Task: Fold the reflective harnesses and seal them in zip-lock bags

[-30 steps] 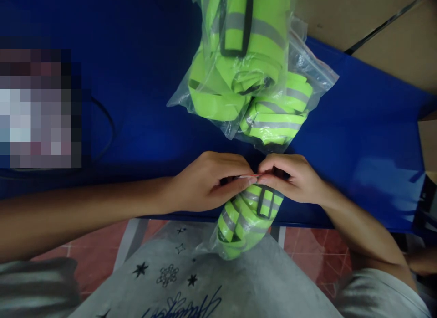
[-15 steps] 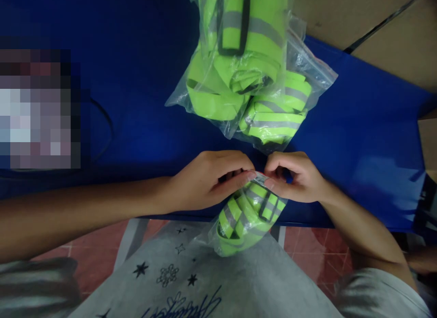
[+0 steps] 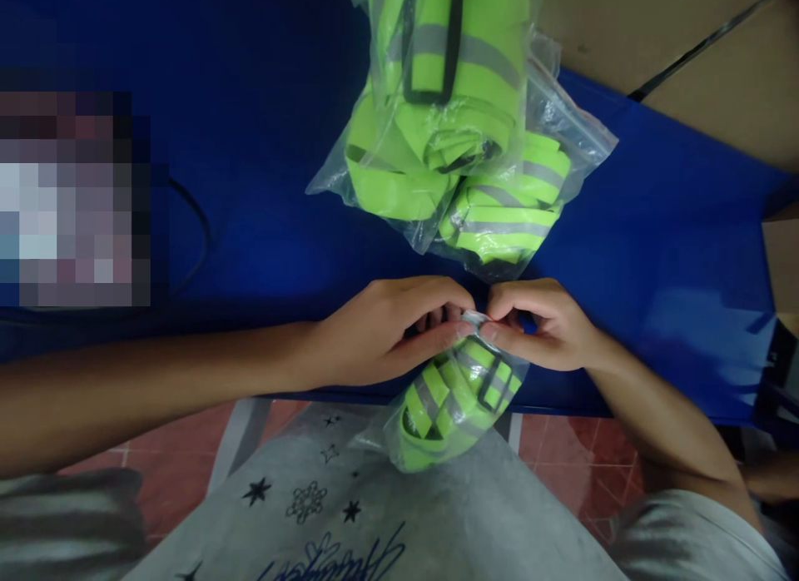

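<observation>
A clear plastic zip bag hangs from my fingers over the near table edge, close to my shirt. Inside it lies a rolled lime-green reflective strap with grey stripes and a black buckle. My left hand pinches the bag's top edge between thumb and fingers. Right beside it, my right hand pinches the same edge, the two thumb tips almost touching. Whether the bag's seal is closed I cannot tell.
Beyond my hands, several bagged lime-green straps are piled on the blue table covering. Brown cardboard boxes stand at the back right. A dark cable curves at the left beside a blurred-out patch. Red floor tiles show below the table.
My left thumb and fingers have slid slightly right along the bag's top edge, closer to my right hand. The bag has shifted slightly right; the pile looks unchanged.
</observation>
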Tool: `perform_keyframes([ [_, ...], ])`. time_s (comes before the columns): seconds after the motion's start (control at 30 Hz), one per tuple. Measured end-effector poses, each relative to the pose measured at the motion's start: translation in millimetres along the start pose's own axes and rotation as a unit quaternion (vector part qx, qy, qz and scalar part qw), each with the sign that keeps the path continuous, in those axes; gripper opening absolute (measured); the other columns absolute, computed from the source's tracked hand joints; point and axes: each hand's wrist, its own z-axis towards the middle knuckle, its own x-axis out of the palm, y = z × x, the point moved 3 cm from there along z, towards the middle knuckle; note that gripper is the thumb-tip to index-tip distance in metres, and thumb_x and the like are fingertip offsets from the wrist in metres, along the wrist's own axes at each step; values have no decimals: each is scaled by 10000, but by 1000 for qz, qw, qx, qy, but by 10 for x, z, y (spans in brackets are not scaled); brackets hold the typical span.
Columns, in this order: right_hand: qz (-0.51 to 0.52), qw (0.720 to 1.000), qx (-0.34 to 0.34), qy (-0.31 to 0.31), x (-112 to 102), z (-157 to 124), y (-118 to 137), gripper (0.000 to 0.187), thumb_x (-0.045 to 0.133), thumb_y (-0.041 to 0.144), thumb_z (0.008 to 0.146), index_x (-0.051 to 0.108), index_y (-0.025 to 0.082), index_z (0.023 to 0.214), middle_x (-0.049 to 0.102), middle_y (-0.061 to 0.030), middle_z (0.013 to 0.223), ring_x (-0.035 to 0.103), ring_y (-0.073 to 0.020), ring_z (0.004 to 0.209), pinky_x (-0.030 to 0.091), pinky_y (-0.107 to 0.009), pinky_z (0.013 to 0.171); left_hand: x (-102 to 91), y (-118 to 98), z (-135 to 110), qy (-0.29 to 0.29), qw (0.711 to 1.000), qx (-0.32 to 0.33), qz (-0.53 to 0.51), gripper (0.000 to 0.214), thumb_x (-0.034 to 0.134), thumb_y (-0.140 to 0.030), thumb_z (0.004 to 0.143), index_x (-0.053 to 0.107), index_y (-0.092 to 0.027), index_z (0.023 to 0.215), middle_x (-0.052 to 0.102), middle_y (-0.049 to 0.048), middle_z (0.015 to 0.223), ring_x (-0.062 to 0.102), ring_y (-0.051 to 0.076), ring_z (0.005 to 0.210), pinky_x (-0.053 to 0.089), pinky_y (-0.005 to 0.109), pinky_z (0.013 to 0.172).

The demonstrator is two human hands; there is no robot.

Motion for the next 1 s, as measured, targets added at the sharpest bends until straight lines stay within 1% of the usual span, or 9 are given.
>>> perform_keyframes([
  [0.1, -8, 1000, -3, 13, 0, -6, -1, 177, 697, 181, 909, 573, 182, 783, 525, 49, 653, 445, -45, 544, 353, -184, 515, 1, 13, -2, -15, 1000, -15, -11, 141, 572, -268, 1027, 646, -176, 1104, 730, 5, 927, 689, 93, 774, 520, 200, 703],
  [0.23, -43, 999, -4, 22, 37, -12, -3, 136, 694, 175, 901, 584, 187, 822, 551, 53, 677, 462, -41, 557, 361, -187, 542, 0, 14, 3, -31, 999, -17, 4, 103, 584, -254, 1013, 653, -178, 1010, 722, -8, 857, 674, 92, 724, 503, 212, 666],
  [0.4, -89, 996, -15, -7, 94, -18, -4, 140, 737, 217, 882, 599, 194, 886, 600, 56, 713, 506, -42, 586, 352, -201, 553, 0, -23, 6, -41, 999, -2, 14, 60, 598, -196, 988, 646, -160, 981, 702, -19, 826, 650, 71, 684, 488, 185, 647],
  [0.5, -111, 993, -27, -19, 125, -12, 9, 83, 696, 196, 915, 620, 199, 949, 633, 39, 753, 550, -55, 621, 374, -208, 571, 16, -36, 2, -42, 999, 16, 32, 58, 592, -182, 984, 645, -159, 989, 704, -12, 829, 647, 76, 689, 476, 185, 640],
  [0.57, -88, 995, -47, -21, 139, -4, 28, 49, 658, 172, 942, 619, 194, 924, 635, 27, 755, 561, -63, 633, 393, -208, 580, 26, -30, 3, -43, 998, 16, 36, 65, 586, -187, 988, 647, -167, 992, 710, -8, 835, 651, 84, 695, 477, 195, 642],
  [0.63, -47, 997, -51, -32, 139, 5, 38, 75, 647, 164, 953, 616, 185, 889, 621, 21, 740, 553, -67, 625, 411, -204, 578, 29, -15, 11, -44, 999, 1, 19, 73, 586, -209, 995, 651, -176, 996, 715, -8, 839, 657, 89, 699, 489, 200, 647],
  [0.8, -16, 996, -2, -84, 109, 9, 21, 69, 707, 193, 925, 640, 178, 918, 611, 31, 707, 538, -61, 588, 414, -187, 530, 2, 4, 45, -52, 997, -38, -47, 105, 649, -264, 968, 663, -172, 1017, 718, -4, 865, 665, 86, 699, 519, 182, 624],
  [0.9, -10, 997, -8, -76, 101, -3, 12, 88, 733, 189, 901, 662, 173, 950, 658, 17, 750, 579, -64, 615, 449, -182, 550, -19, -6, 56, -55, 996, -40, -61, 89, 658, -257, 965, 670, -169, 966, 703, -12, 829, 652, 80, 686, 520, 176, 621],
  [1.0, 6, 997, -1, -72, 83, -17, -16, 90, 734, 156, 880, 649, 171, 906, 650, 20, 747, 567, -56, 602, 443, -176, 536, -40, -3, 53, -61, 994, -43, -75, 98, 643, -253, 979, 673, -168, 941, 700, -14, 823, 657, 81, 711, 533, 178, 655],
])
